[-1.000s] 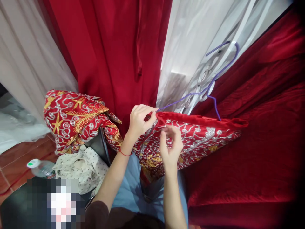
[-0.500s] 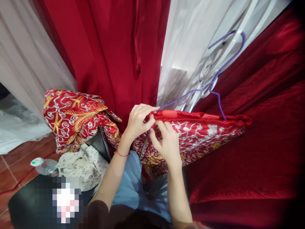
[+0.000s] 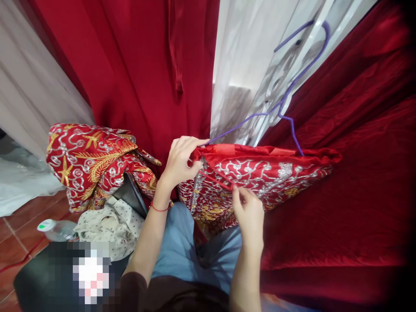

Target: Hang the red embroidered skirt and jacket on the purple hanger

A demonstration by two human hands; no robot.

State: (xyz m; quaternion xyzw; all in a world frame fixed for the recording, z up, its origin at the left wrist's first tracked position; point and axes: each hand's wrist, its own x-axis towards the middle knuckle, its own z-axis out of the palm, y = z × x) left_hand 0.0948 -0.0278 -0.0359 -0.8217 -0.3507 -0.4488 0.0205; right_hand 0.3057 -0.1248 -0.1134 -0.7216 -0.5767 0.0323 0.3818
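Note:
A red garment with silver and gold embroidery (image 3: 253, 177) hangs from a purple wire hanger (image 3: 287, 93), its satin top edge running across the view. My left hand (image 3: 182, 160) grips the left corner of that edge, close to the hanger's end. Between finger and thumb, my right hand (image 3: 248, 212) pinches a thin red ribbon (image 3: 218, 178), stretched taut from the left corner across the garment's front. The hanger's left tip is hidden by my left hand and the cloth.
Another red and gold embroidered cloth (image 3: 94, 156) is draped over a dark chair at left. Beneath it lie a dotted white cloth (image 3: 110, 227) and a plastic bottle (image 3: 58, 229). Red curtains (image 3: 136, 78) hang behind, and dark red velvet (image 3: 341, 208) fills the right side.
My right hand has moved right and down from the garment's corner, drawing the red ribbon out. My left hand stays at the corner. The whole view has shifted slightly.

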